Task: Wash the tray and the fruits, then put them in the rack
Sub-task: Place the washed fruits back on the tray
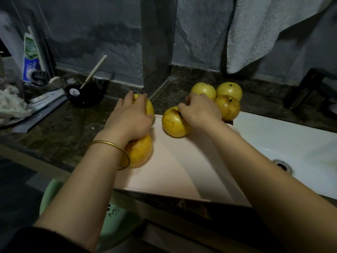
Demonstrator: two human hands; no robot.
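A pale pink tray lies on the dark counter beside the sink. Several yellow fruits are around it. My left hand curls over one yellow fruit at the tray's far left corner. Another yellow fruit lies under my left wrist on the tray. My right hand holds a fruit on the tray's far edge, fingers at its top. Three more fruits sit clustered on the counter behind my right hand.
A white sink with a drain is at the right. A dark cup with a stick, a toothpaste tube and cloths stand at the left. A towel hangs above. A green basin sits below the counter.
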